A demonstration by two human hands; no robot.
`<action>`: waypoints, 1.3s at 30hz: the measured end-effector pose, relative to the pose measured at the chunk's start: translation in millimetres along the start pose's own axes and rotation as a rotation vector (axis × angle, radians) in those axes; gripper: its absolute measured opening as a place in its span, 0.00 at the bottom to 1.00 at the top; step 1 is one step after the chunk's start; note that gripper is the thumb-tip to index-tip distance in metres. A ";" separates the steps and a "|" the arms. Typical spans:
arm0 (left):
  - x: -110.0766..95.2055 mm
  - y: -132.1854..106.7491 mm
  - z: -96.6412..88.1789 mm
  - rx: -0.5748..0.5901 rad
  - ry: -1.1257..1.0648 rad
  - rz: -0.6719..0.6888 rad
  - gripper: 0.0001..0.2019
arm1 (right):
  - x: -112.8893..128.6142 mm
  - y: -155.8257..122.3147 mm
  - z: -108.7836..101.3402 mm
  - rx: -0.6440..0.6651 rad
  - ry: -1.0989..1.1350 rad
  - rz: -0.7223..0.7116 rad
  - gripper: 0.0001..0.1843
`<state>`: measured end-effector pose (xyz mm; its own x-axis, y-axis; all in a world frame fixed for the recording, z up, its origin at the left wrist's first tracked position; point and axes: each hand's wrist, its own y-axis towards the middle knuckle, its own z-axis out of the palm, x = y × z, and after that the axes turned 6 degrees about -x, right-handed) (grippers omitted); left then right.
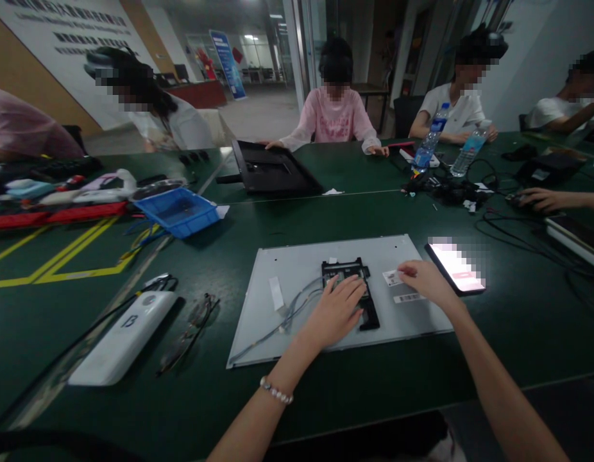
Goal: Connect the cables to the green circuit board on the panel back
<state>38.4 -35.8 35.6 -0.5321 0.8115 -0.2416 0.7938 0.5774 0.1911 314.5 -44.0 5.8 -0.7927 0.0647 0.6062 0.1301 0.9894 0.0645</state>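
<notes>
A flat grey-white display panel (297, 256) lies back side up on the dark green table in front of me. On its middle sits a black plastic frame (370, 314), partly covered by my left hand (338, 308). That hand rests with its fingers stretched over the frame, a beaded bracelet at its wrist. Thin grey cables (297, 305) run from the frame to the panel's lower left corner. Beside a white label (392, 277), my right hand (424, 277) has its fingertips pinched together. Whatever they may hold is too small to make out.
A lit phone (455, 266) lies right of the panel. To the left are glasses (188, 337), a white power bank (126, 337) and a blue tray (181, 215). Across the table a person holds a black monitor casing (278, 168). Bottles (430, 141) and cables stand back right.
</notes>
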 end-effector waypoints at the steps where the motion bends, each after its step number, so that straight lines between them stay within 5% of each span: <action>1: -0.1 -0.2 1.4 0.004 0.008 0.007 0.23 | -1.0 -0.9 0.3 -0.019 0.030 0.013 0.11; 6: 0.2 0.1 2.6 0.003 0.012 0.006 0.22 | 4.6 -5.9 7.7 -0.079 0.261 0.106 0.11; 11: 0.9 1.7 1.8 -0.022 -0.007 0.013 0.21 | 22.9 -13.1 21.2 0.091 0.582 0.240 0.13; 16: 3.4 1.1 3.4 -0.023 0.006 0.019 0.22 | 30.5 -13.3 31.1 0.124 0.643 0.235 0.12; 26: -2.8 3.5 -0.2 -0.042 0.066 0.017 0.24 | 38.9 -14.7 38.5 0.057 0.588 0.105 0.09; 39: -9.1 10.2 2.0 -0.026 0.187 0.030 0.21 | 49.6 -20.5 41.5 -0.069 0.248 -0.093 0.05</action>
<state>51.9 -37.5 37.8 -0.5553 0.8298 -0.0549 0.8038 0.5525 0.2205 247.8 -55.7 1.7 -0.6340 -0.0688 0.7703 0.1106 0.9777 0.1784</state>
